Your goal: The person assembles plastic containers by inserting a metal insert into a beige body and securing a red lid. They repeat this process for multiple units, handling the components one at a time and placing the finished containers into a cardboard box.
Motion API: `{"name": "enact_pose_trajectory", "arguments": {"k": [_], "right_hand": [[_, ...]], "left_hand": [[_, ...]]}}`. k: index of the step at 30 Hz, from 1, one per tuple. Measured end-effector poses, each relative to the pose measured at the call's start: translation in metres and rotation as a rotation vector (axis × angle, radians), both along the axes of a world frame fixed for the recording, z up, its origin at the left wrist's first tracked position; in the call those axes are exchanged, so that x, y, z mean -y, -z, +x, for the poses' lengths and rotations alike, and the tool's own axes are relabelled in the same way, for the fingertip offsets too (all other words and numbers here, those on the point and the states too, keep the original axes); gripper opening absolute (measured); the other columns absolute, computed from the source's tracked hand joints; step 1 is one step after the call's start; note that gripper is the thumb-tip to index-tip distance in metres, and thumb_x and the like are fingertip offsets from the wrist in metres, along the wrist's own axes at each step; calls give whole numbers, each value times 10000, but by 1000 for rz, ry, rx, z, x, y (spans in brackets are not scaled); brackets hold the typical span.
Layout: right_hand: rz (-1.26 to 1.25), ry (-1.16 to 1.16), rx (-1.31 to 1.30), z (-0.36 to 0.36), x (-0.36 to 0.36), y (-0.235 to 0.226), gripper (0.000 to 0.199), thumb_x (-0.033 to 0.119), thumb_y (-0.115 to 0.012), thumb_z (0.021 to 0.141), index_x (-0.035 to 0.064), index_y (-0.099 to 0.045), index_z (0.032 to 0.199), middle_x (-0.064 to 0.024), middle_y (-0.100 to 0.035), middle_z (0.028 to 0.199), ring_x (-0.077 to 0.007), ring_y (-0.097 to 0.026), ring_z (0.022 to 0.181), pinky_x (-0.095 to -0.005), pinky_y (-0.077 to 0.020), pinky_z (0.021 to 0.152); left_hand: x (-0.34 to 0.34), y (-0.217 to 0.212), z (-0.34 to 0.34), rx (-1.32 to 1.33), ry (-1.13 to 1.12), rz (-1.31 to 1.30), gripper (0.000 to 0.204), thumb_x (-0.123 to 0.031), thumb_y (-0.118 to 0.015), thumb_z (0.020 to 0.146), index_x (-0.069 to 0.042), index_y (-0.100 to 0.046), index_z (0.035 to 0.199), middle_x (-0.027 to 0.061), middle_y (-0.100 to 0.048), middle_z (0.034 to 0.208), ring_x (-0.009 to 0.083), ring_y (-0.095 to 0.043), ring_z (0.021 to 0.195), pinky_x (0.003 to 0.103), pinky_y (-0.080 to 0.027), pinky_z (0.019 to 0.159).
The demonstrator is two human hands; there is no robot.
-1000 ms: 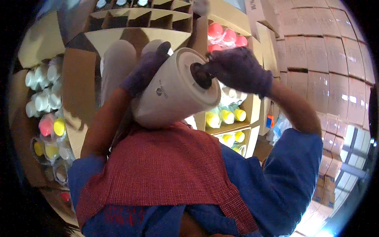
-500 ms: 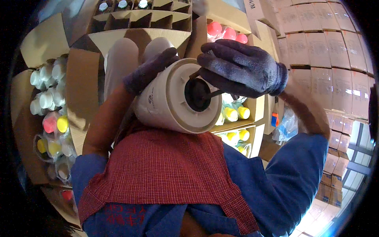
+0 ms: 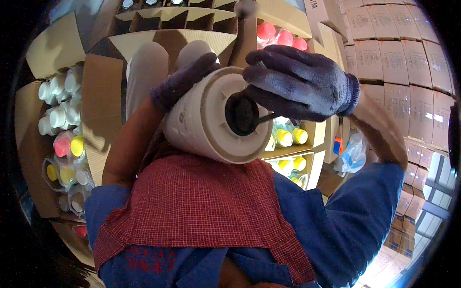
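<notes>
A white cylindrical container (image 3: 189,120) lies tilted on my lap, its round end (image 3: 218,137) facing up toward me. In the middle of that end is a dark round recess or cap (image 3: 241,114). My left hand (image 3: 185,81), in a dark knit glove, grips the container's far left side with fingers together. Over the upper right of its end, my gloved right hand (image 3: 302,84) is closed on a dark bar-like tool (image 3: 267,117) that reaches across the recess. The tool's grip is hidden under the fingers, and I cannot make out its full shape.
At the left, an open carton (image 3: 103,110) stands near white-, red- and yellow-capped bottles (image 3: 58,116). A divided carton (image 3: 158,21) is ahead. Right of my lap are red-capped bottles (image 3: 284,37) and yellow-capped bottles (image 3: 285,138). Stacked cartons (image 3: 396,105) line the right side.
My right hand and the dark tool have turned slightly about the recess, the wrist shifting a little right. The left hand keeps its hold. The whole view has shifted slightly.
</notes>
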State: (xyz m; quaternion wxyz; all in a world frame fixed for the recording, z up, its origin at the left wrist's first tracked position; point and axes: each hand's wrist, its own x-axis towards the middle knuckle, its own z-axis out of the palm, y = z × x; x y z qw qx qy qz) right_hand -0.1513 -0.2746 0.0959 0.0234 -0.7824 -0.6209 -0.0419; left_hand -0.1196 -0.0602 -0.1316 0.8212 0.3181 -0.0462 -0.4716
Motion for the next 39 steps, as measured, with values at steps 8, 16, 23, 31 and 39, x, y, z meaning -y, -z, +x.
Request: {"name": "enact_pose_trajectory", "arguments": {"k": [8, 16, 23, 31, 39], "right_hand": [[-9, 6, -64, 1, -7, 8, 516, 248, -685, 779, 66, -530, 1236, -175, -577, 1146, -350, -605, 997, -391, -541, 803], [-83, -66, 124, 5, -25, 7, 456, 304, -745, 672, 31, -656, 1027, -148, -619, 1090, -297, -614, 974, -383, -501, 887], [-149, 470, -90, -25, -6, 26, 285, 322, -758, 667, 81, -626, 741, -63, -607, 699, -227, -616, 669, -396, -505, 704], [-39, 753, -442, -15, 17, 59, 204, 223, -601, 876, 51, -677, 953, -95, -638, 678, -169, -611, 547, -307, -496, 514], [104, 1233, -868, 107, 17, 35, 274, 297, -483, 962, 79, -647, 996, -47, -615, 693, -86, -521, 480, -229, -432, 406]], "left_hand": [[0, -5, 4, 78, 60, -109, 359, -330, -465, 986, -51, -540, 1199, 45, -585, 1142, 124, -543, 1028, 273, -429, 933], [5, -70, -43, -224, -204, -517, 392, -341, -512, 957, -63, -515, 1234, 111, -581, 1194, 197, -573, 1048, 347, -450, 938], [1, -49, 7, 213, 50, 169, 337, -358, -403, 992, -86, -565, 1108, 60, -628, 976, 150, -582, 852, 327, -475, 796], [25, -33, 10, 392, -67, 546, 578, -524, -392, 946, -3, -631, 874, 97, -641, 819, 162, -576, 737, 345, -456, 724], [-12, -9, 19, 420, -321, 369, 314, -313, -525, 926, -44, -619, 1057, 152, -645, 965, 292, -602, 934, 360, -435, 870]]}}
